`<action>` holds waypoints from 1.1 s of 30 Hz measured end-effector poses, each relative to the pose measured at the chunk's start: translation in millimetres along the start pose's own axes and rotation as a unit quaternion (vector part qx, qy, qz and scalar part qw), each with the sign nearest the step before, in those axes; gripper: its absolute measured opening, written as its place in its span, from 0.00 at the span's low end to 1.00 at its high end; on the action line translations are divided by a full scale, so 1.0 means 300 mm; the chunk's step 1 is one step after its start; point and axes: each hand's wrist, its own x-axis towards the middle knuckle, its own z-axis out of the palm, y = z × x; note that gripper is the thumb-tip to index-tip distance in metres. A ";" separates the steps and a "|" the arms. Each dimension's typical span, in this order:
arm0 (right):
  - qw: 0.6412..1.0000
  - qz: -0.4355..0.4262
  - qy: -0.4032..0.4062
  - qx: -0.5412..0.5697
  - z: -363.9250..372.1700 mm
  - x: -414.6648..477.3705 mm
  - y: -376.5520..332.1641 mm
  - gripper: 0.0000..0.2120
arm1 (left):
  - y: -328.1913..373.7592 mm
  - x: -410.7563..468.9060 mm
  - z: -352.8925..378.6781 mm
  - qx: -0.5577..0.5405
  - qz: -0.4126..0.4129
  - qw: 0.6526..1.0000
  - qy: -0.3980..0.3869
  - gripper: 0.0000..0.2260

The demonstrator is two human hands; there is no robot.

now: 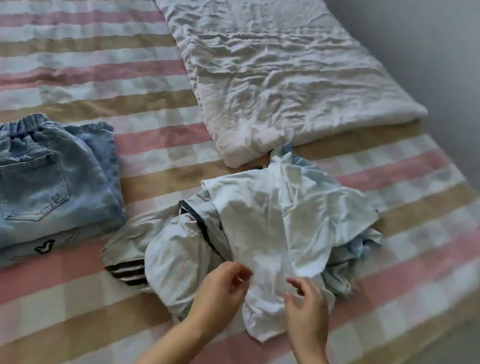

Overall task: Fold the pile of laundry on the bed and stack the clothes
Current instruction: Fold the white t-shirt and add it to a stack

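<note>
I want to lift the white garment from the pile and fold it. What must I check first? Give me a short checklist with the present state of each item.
1. White garment lies on top of the pile: ok.
2. Left hand has a grip on it: cannot tell; the fingers curl at the cloth.
3. Right hand has a grip on it: cannot tell.
4. Garment is free of the striped piece: cannot tell; other cloth lies between them.
5. Folded jeans lie flat on the stack at the left, ready for the next piece: ok.
</note>
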 end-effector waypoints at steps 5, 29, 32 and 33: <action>0.996 0.065 0.059 -0.022 -0.034 0.008 0.187 0.11 | -0.074 -0.012 0.220 0.116 0.041 0.988 -0.096 0.11; 0.924 -0.288 0.088 -0.237 -0.175 0.000 0.187 0.10 | -0.045 -0.137 0.133 0.062 0.109 0.984 0.124 0.05; 0.936 -0.318 0.070 -0.136 -0.231 -0.053 0.043 0.19 | 0.049 -0.175 0.017 -0.089 0.042 0.987 0.129 0.10; 0.940 -0.319 0.060 -0.109 -0.259 -0.071 -0.026 0.16 | 0.088 -0.187 -0.033 -0.137 0.031 0.982 0.128 0.10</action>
